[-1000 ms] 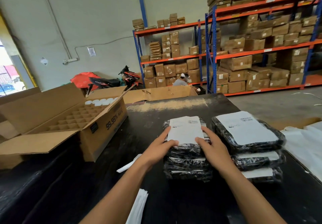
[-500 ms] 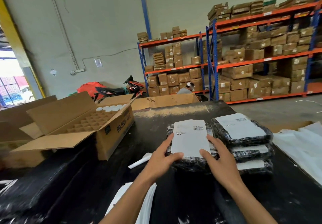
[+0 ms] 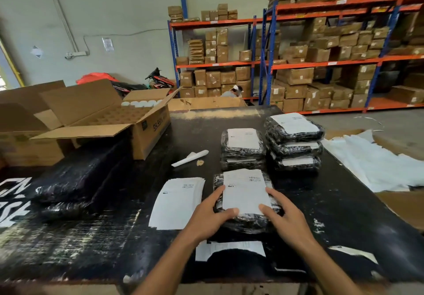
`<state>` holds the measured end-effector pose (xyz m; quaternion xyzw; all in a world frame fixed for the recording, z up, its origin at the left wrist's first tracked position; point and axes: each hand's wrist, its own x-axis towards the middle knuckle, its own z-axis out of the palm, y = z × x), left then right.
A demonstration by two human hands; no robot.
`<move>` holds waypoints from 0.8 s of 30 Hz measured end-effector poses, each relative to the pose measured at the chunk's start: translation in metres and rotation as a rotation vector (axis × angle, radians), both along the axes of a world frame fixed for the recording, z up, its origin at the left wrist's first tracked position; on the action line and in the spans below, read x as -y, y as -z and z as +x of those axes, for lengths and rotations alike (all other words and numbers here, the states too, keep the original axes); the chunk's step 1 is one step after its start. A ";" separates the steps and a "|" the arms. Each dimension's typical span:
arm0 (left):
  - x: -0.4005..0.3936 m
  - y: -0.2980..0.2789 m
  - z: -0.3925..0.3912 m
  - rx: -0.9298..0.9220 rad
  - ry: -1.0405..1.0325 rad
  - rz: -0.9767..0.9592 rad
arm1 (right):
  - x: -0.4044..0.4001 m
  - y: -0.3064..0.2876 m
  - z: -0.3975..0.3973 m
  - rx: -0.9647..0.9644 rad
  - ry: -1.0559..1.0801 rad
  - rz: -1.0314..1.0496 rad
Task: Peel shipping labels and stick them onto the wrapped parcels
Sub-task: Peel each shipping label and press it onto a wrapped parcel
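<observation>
Even soft daylight, mild motion blur, wide-angle bending at edges.

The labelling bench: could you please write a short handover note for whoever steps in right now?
Left hand and right hand: both flat, pressing the white shipping label onto the near black-wrapped parcel.
White sheet pile of labels lies left of it on the black table.
Done: middle labelled stack and right labelled stack.
Left: smooth this label, stack the parcel; the dark bundles at left show no labels.
</observation>
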<state>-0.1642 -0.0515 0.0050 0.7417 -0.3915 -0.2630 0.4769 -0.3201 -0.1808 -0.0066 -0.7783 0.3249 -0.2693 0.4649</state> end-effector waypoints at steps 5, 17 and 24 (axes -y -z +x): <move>-0.011 0.013 -0.015 -0.047 0.020 0.060 | -0.012 0.016 -0.011 -0.047 0.001 0.010; -0.015 0.017 -0.014 0.011 0.112 0.162 | -0.020 0.023 -0.016 -0.132 0.018 -0.055; -0.007 0.004 0.005 0.190 0.216 0.395 | -0.004 0.011 -0.001 -0.238 0.045 -0.133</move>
